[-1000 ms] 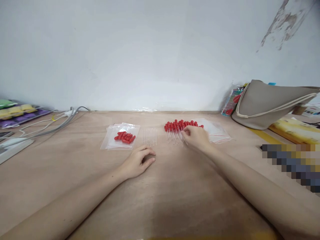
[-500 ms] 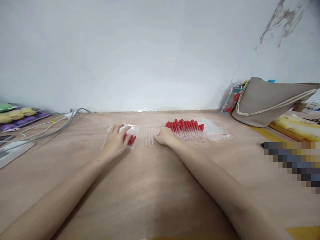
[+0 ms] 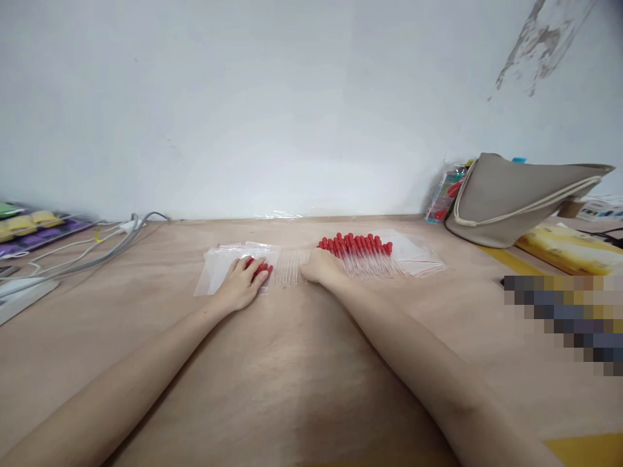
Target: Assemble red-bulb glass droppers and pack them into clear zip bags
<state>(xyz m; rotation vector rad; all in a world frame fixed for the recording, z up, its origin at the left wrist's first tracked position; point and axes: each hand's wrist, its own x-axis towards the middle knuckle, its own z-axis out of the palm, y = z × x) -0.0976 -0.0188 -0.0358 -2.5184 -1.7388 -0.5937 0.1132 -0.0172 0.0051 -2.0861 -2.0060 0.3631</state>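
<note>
My left hand (image 3: 242,285) lies over a small heap of red rubber bulbs (image 3: 263,267) on a clear plastic bag (image 3: 210,272). Its fingers are spread and bent, touching the bulbs, with no bulb clearly lifted. To the right of the bag, several thin glass dropper tubes (image 3: 287,267) lie side by side. At their right end my right hand (image 3: 322,267) is closed, thumb and fingers pinched on a glass tube that is mostly hidden. Just beyond it, several droppers with red bulbs (image 3: 357,250) lie in a row, bulbs toward the wall.
More clear bags (image 3: 413,256) lie right of the droppers. A grey pouch (image 3: 511,201) and a coloured packet (image 3: 445,194) lean at the back right near a yellow pack (image 3: 569,250). At the left are cables (image 3: 111,250) and a tray of coloured pieces (image 3: 43,227).
My left hand has moved slightly right and down onto the red bulbs, uncovering more of the bag. My right hand stays at the glass tubes. The view has shifted a little.
</note>
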